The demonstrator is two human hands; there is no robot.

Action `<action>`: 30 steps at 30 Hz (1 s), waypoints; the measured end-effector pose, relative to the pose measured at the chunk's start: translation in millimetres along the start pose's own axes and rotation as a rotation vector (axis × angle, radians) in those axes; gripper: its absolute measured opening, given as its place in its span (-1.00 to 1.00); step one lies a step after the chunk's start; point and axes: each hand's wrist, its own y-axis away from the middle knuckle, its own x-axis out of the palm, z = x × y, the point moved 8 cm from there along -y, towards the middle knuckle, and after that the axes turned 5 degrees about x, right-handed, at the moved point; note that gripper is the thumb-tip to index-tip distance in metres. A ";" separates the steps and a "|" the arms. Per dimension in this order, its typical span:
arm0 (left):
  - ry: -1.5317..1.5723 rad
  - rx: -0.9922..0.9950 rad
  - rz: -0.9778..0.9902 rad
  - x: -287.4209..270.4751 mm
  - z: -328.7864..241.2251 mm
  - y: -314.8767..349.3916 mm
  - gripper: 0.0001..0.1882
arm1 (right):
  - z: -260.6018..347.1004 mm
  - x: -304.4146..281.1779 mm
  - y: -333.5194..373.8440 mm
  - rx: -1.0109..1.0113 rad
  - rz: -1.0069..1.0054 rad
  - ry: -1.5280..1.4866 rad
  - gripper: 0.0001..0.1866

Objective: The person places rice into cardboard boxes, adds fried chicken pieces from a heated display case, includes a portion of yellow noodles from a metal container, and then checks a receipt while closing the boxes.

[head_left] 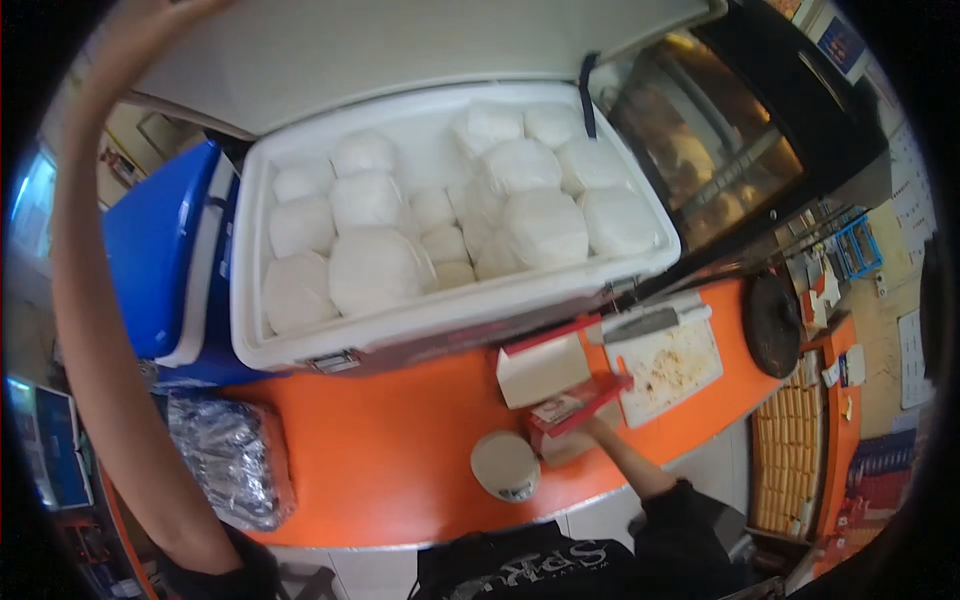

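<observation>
The left hand (172, 14) is at the raised lid (430, 45), how open it is impossible to tell, while the right hand (598, 430) seems closed on a red carton (575, 408), and beyond it the white cooler (247, 260) appears opened, filled with white bundles (375, 275), not yet shut.

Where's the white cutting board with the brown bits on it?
The cutting board lies right of centre in the head view, on the orange table, between the red box by the right hand and the round dark disc.
</observation>
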 end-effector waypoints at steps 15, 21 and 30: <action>-0.088 0.285 -0.173 -5.1 9.5 -13.4 -0.34 | 198.6 -357.3 -15.7 -0.026 -0.603 0.574 -0.29; -0.093 0.287 -0.127 11.9 12.1 21.0 -0.42 | 214.9 -358.9 18.1 -0.199 -0.683 0.295 -0.30; 0.133 0.318 -0.145 -6.9 -19.8 159.7 -0.54 | 187.6 -262.8 103.9 -0.613 -0.072 -0.384 -0.33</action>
